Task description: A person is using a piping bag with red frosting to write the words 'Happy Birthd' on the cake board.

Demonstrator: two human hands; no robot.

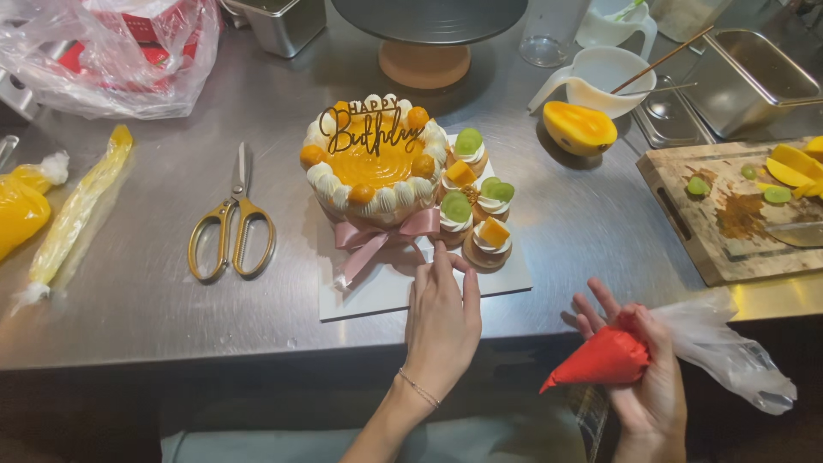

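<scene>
A small round cake (375, 163) with cream puffs, orange topping, a script topper and a pink ribbon bow (370, 243) sits on a white square board (383, 291). Several little tarts (477, 202) with green and orange fruit stand beside it on the board. My left hand (442, 321) rests on the board's front edge, fingertips touching near the ribbon ends. My right hand (649, 371) is off the counter's front edge, holding a piping bag (604, 358) full of red filling, tip pointing left.
Gold-handled scissors (233, 225) lie left of the cake. Two yellow piping bags (73, 208) lie at far left. A cut mango half (579, 127), a white jug (600, 75), metal containers (747, 77), a wooden cutting board (733, 210) with fruit pieces and a cake turntable (425, 39) surround the back.
</scene>
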